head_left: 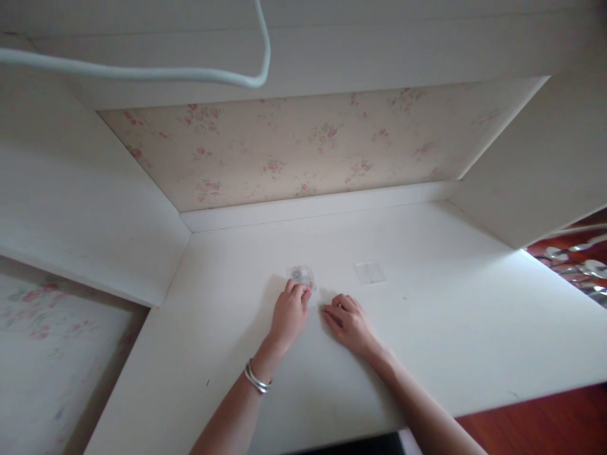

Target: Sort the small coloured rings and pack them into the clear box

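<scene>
On the white desk [341, 240] lies a small clear plastic case [302, 273] with little greyish pieces inside, too small to name. My left hand [290, 313], a silver bangle at its wrist, is at the case's near edge with its fingers curled together; what they hold, if anything, is hidden. A short way to the right, my right hand [349, 323] rests low over the desk. Its thumb and index finger are pinched, and a tiny thing at their tips is too small to make out. Behind it lies a flat, clear square lid [370, 273], apart from both hands.
A white cable [142, 72] crosses the upper left. White panels stand at the left and right of the desk, and flowered wallpaper [284, 151] covers the back wall. Shiny metal things [578, 265] show beyond the right panel. A dark edge shows at the bottom.
</scene>
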`<state>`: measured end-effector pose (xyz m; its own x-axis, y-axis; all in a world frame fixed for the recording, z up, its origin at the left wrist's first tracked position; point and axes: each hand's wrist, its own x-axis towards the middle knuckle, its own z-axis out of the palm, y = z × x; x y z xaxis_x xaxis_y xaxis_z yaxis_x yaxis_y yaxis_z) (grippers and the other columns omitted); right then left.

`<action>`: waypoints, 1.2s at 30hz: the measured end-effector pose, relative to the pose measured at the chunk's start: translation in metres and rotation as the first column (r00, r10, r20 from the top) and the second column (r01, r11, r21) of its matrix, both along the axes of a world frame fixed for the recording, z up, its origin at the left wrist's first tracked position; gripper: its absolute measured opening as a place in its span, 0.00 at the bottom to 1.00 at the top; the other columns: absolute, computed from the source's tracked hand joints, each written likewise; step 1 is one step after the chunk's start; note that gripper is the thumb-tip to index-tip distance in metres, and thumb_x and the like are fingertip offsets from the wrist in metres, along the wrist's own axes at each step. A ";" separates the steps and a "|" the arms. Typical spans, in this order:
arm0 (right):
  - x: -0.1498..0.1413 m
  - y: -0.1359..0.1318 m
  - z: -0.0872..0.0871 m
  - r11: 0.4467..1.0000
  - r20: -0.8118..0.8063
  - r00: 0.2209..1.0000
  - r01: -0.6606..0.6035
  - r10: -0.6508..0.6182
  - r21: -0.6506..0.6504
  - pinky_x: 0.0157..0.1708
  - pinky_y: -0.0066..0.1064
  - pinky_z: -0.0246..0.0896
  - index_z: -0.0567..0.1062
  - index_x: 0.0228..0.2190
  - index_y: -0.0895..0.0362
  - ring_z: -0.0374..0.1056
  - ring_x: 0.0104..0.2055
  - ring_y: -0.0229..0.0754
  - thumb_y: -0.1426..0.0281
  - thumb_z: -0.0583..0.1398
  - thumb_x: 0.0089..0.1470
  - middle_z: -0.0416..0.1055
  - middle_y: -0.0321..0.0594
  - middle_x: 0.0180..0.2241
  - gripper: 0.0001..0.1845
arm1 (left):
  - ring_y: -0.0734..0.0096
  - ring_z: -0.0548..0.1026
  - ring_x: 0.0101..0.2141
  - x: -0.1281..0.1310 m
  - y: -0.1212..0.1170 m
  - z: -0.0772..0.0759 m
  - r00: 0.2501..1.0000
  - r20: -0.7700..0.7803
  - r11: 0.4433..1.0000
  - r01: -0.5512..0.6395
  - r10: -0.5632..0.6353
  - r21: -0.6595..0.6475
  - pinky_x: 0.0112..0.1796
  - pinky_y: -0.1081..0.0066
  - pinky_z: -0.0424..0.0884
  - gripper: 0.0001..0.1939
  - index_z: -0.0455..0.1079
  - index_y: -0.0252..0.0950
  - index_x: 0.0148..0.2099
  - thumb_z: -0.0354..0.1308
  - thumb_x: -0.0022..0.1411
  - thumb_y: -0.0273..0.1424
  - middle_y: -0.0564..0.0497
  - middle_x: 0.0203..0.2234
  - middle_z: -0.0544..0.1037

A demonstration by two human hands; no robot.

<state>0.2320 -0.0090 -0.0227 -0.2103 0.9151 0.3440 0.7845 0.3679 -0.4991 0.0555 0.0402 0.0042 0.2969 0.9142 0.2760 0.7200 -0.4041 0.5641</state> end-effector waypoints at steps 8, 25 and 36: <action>0.001 -0.001 0.002 0.999 0.038 0.999 -0.006 0.004 0.031 0.35 0.31 0.59 0.77 0.34 0.53 0.63 0.34 0.39 0.70 0.55 0.58 0.67 0.41 0.32 0.10 | 0.72 0.72 0.33 0.008 0.013 -0.002 0.997 -0.081 0.997 -0.014 0.020 0.070 0.36 0.72 0.68 0.09 0.70 0.38 0.38 0.47 0.66 0.30 0.50 0.34 0.71; -0.008 -0.005 0.004 0.997 0.122 0.991 -0.052 0.058 -0.050 0.37 0.32 0.60 0.74 0.38 0.54 0.63 0.36 0.41 0.73 0.51 0.60 0.67 0.42 0.35 0.12 | 0.73 0.72 0.31 -0.010 -0.033 -0.010 0.997 0.037 0.993 0.071 -0.067 -0.098 0.34 0.75 0.68 0.10 0.70 0.40 0.37 0.48 0.65 0.32 0.51 0.32 0.72; -0.017 0.000 0.006 0.998 -0.279 0.960 0.020 -0.037 -0.065 0.36 0.32 0.62 0.76 0.37 0.54 0.65 0.36 0.40 0.66 0.53 0.60 0.66 0.41 0.32 0.12 | 0.74 0.72 0.33 -0.015 -0.034 -0.007 0.994 -0.020 0.985 0.102 -0.106 -0.138 0.37 0.75 0.68 0.12 0.71 0.40 0.39 0.46 0.66 0.32 0.51 0.33 0.72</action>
